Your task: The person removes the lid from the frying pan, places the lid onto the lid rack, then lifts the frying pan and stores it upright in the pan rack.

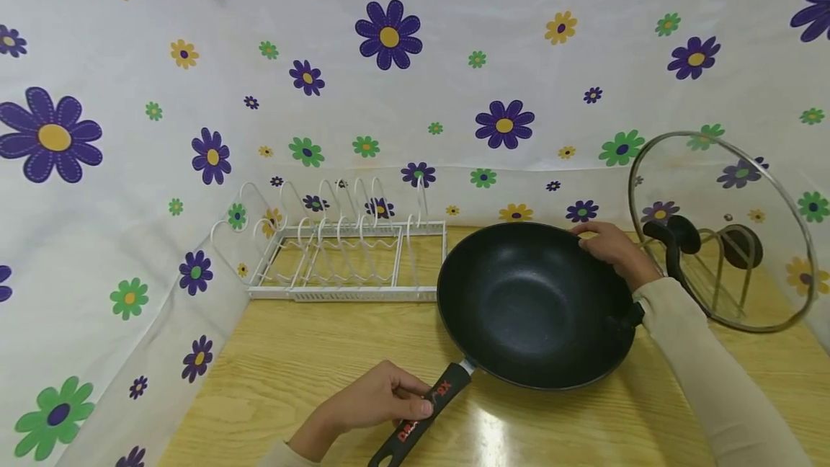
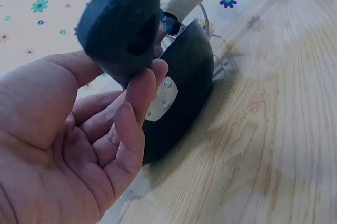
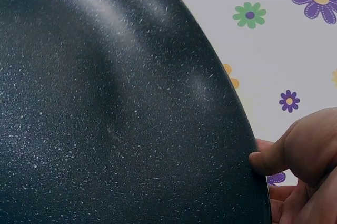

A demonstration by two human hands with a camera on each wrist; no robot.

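Observation:
A black wok with a speckled dark inside is tilted above the wooden table, its inside facing the head camera. My left hand pinches the long black handle between thumb and fingers. In the left wrist view the handle's end is close up, with a riveted metal plate on the wok behind it. On the far right rim my right hand grips the edge, thumb on the inside and fingers behind. The small side handle sits near the right sleeve.
A white wire dish rack stands at the back left of the table. At the right, a glass lid with a metal rim stands upright in a holder, close to the right forearm. Flower-patterned sheeting covers the walls.

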